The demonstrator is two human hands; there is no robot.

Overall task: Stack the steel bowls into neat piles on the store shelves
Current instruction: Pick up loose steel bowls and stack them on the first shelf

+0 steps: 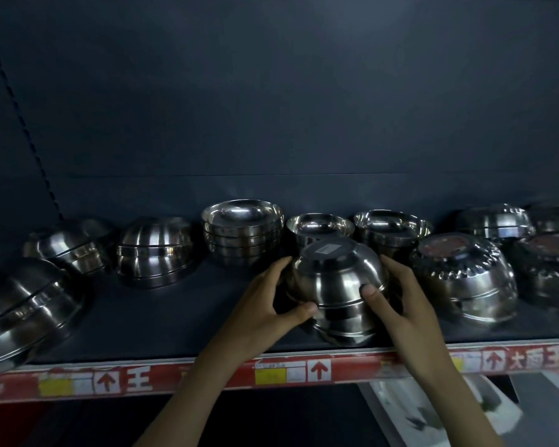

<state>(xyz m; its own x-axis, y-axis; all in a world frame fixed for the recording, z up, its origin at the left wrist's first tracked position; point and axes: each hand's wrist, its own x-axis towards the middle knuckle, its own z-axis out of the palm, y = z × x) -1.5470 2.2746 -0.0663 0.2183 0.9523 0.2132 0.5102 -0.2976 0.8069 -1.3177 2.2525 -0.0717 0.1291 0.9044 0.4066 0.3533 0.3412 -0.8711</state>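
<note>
**Both hands grip an upturned pile of steel bowls at the shelf's front edge**

A person's left hand [273,296] and right hand [397,296] clasp a shiny, rounded stack of upside-down steel bowls [338,285] from either side, fingers curled around it, thumbs pressed on its near face. The stack leans slightly, its base tipped away toward twelve o'clock, and sits on the dark shelf [162,324] directly between the hands, equally near to each.

Nine other groups of bowls show. Three upright piles stand just behind, at eleven, twelve and one o'clock. Three upturned smooth piles lie well apart at nine to ten o'clock. About three upturned scallop-patterned piles sit at two to three o'clock; the farthest are cut off. A red label strip [304,371] edges the shelf.
</note>
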